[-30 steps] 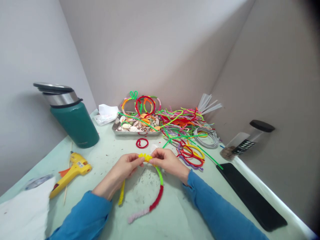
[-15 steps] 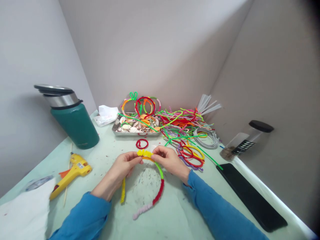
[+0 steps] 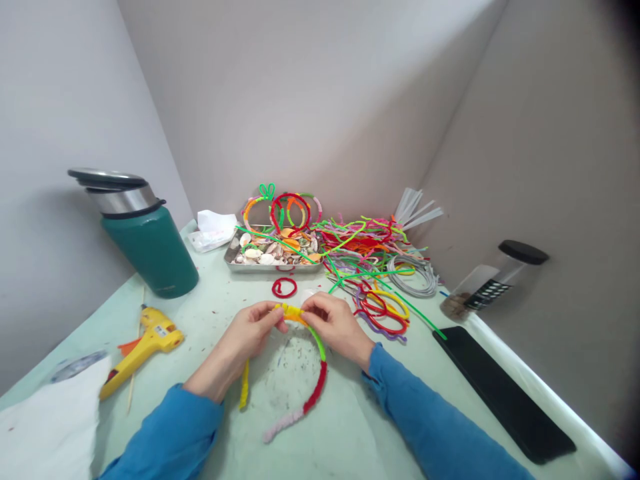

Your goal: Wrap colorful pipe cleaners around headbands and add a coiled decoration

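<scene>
In front of the shell tray, the left hand and right hand pinch the yellow part of the fuzzy hoop, with a green bottle left of the tray and fuzzy sticks right of it.

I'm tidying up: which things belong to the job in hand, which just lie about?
Seem to belong:
fuzzy multicoloured band and yellow stem, in left hand and right hand
pile of fuzzy stems
glue gun, perhaps

Seem just lying about:
green flask
black-lidded jar
flat black object
</scene>
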